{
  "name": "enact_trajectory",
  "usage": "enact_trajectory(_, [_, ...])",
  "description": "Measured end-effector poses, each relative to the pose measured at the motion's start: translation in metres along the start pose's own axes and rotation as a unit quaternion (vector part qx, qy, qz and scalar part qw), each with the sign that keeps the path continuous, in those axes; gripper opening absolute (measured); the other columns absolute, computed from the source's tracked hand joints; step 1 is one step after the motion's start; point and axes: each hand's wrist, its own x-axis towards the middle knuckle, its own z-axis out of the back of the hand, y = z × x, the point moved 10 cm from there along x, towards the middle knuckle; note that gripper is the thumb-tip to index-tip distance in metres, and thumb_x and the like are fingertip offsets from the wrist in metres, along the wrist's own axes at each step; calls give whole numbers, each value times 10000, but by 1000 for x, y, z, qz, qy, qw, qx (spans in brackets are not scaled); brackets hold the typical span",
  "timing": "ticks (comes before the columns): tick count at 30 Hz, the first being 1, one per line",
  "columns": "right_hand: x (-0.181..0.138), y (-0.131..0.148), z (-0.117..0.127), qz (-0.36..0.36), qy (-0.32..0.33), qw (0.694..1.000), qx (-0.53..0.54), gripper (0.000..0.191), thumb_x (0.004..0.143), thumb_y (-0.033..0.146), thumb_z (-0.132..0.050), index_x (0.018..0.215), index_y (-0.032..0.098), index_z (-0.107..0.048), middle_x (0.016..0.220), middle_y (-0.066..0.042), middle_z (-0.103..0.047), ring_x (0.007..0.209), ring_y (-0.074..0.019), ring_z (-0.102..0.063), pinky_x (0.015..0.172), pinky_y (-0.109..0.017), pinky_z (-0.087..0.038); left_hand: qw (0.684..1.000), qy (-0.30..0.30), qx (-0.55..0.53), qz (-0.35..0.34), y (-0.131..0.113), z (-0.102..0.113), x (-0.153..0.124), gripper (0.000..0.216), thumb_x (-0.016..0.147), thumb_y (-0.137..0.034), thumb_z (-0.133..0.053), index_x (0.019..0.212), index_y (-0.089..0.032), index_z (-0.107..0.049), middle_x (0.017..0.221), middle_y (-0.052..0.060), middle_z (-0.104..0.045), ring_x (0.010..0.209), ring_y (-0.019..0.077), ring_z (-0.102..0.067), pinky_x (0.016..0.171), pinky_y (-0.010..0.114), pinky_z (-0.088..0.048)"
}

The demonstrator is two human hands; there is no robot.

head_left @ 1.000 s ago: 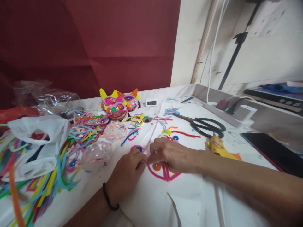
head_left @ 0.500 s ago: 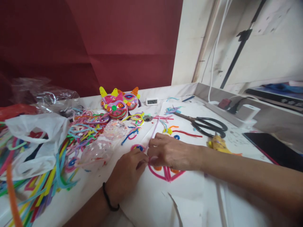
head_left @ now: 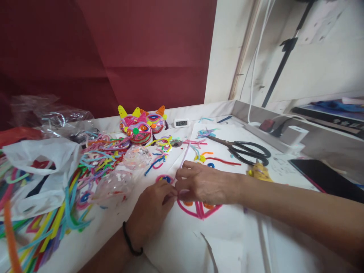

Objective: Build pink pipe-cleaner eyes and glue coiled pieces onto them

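My left hand (head_left: 155, 206), with a black band on its wrist, is closed in a pinch. My right hand (head_left: 203, 184) pinches right against it, and the fingertips of both meet at the left side of a pink pipe-cleaner outline (head_left: 200, 215). A lilac pipe cleaner (head_left: 186, 153) runs from between the fingers up across the white paper; its pinched end is hidden. My right hand covers most of the pink shape, which has orange coils inside. A pink-and-blue coil (head_left: 165, 178) lies just beyond my left fingers, and a blue coil (head_left: 211, 165) beyond my right hand.
Black-handled scissors (head_left: 241, 148) and a yellow figure (head_left: 260, 172) lie at right, near a phone (head_left: 327, 178) and a power strip (head_left: 267, 136). Finished colourful masks (head_left: 139, 129) and a small clock (head_left: 181, 123) stand behind. Loose pipe cleaners (head_left: 54, 227) and plastic bags (head_left: 42, 170) crowd the left.
The view has shifted slightly. Both hands keep their pinch at the same spot beside the pink outline, with hardly any movement.
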Motion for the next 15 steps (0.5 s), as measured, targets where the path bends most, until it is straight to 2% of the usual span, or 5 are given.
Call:
enact_trajectory(7, [-1,1,-1,3,14,1000,24,213,944,218,-502,800,193,-656,1019,-29,-629,953,-219,-439,757,-371,-283,998,-14,4,57,5,1,2,121,772,-113,-510,741,-180,-606,713,-10,-584,649,141,-529,587,248,-347])
enact_trajectory(15, [0,-9,3,-29,30,994,103,94,887,212,-601,858,217,-690,943,-2,-676,961,-189,-472,803,-351,-298,1000,3,2,28,3,3,5,156,751,-81,-503,740,-187,-619,703,-26,-602,646,121,-556,590,227,-369])
